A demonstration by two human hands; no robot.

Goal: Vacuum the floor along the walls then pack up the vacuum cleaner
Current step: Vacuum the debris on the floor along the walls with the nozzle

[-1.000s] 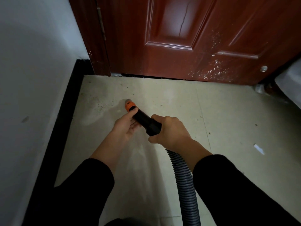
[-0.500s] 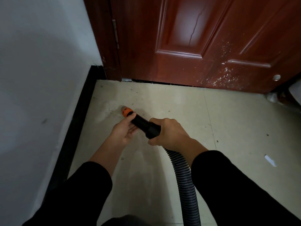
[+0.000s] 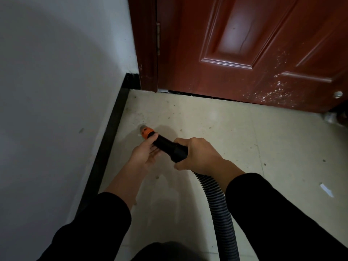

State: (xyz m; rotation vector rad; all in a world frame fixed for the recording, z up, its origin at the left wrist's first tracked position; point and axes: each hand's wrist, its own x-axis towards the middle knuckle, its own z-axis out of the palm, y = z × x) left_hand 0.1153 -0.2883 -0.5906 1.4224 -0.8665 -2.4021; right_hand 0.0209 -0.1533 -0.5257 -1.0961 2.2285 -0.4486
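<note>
A black vacuum nozzle tube (image 3: 165,145) with an orange tip (image 3: 146,132) points down-left at the beige tiled floor (image 3: 216,129), close to the black baseboard (image 3: 111,140). My right hand (image 3: 197,156) grips the tube's thick rear end, where the ribbed grey hose (image 3: 220,208) starts and runs down out of view. My left hand (image 3: 146,152) holds the tube from below, just behind the orange tip, thumb on top. The vacuum cleaner body is out of sight.
A white wall (image 3: 56,91) stands on the left and a dark red door (image 3: 254,49) closes the far side. Dust specks lie near the corner. A white scrap (image 3: 326,191) lies on the floor at the right, and crumpled plastic (image 3: 331,117) sits by the door's right end.
The view has swung left, so wall fills more of the frame. The nozzle tip has moved a little nearer the baseboard; both hands keep the same hold.
</note>
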